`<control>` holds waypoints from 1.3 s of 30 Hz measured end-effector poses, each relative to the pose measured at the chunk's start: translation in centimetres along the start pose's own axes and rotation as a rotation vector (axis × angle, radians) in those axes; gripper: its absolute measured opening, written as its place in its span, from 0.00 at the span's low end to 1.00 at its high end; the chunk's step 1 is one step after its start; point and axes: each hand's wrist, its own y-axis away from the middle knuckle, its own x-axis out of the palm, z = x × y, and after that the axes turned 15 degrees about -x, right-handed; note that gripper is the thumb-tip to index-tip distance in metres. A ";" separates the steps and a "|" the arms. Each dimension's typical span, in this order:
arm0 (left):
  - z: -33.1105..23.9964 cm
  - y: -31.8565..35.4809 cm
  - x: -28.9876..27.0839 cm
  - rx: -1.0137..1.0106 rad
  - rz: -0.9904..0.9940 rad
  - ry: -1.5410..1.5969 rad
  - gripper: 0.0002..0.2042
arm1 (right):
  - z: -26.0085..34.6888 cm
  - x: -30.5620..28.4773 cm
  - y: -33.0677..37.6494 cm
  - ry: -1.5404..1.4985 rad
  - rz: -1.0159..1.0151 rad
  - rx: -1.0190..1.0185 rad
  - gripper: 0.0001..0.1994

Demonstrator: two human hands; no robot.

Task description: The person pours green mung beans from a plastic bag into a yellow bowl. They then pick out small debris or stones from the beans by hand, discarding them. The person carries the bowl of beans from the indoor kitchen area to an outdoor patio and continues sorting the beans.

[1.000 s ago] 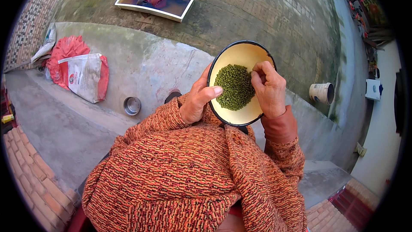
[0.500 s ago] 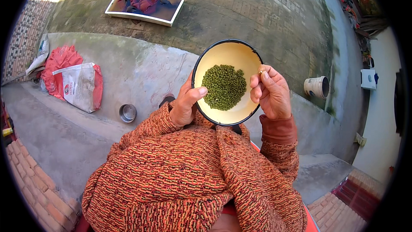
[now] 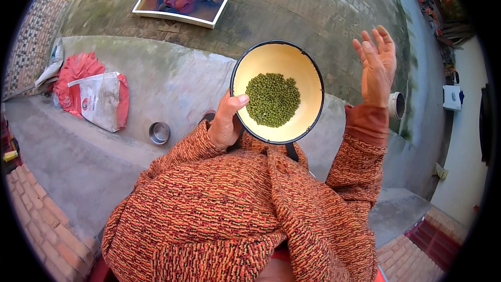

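Gripping the cream bowl [image 3: 261,62] by its near-left rim, the left hand [image 3: 225,122] holds it alone; green beans [image 3: 272,99] sit mid-bowl, while the right hand [image 3: 377,68] hangs spread and empty off the bowl's right side.

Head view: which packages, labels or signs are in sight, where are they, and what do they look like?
White sack: on the concrete at left, lying flat, with a printed face and a red edge.
Red bag: crumpled just behind the sack.
White box: on the right wall, squarish, print too small to tell.
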 end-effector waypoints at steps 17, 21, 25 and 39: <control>0.0 0.4 0.1 -0.046 -0.007 0.022 0.29 | 0.9 5.0 11.0 0.347 1.332 -0.250 0.09; -0.2 0.6 0.7 -0.035 0.013 0.055 0.30 | 2.2 4.4 7.8 0.256 1.121 -0.119 0.10; -0.4 1.3 1.4 -0.001 0.050 0.081 0.34 | 4.8 3.6 6.1 0.142 0.915 0.172 0.12; -1.2 1.8 2.8 -0.047 0.038 0.041 0.41 | 6.7 1.2 5.7 0.211 1.071 -0.096 0.10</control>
